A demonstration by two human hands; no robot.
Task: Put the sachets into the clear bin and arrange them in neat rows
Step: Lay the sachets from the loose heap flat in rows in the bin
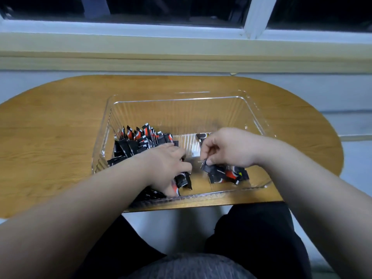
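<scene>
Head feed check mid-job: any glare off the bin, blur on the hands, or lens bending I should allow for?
Head view, light: dim and flat, window black. Head view, glare: thin bright lines on the clear bin along its far rim, walls otherwise faint. Head view, distortion: wide-angle bending bows the sill. Head view, sharpness: left hand, right hand and sachets slightly soft, print unreadable.

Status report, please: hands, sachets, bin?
Left hand grips sachets inside clear bin. Right hand pinches a sachet off loose pile. Standing row at left. Nothing in way.

Sachets (pixel 141 140) black, red-white marks; bin (pixel 181 109) clear, seemingly ribbed; table (pixel 50 127) woodgrain.
</scene>
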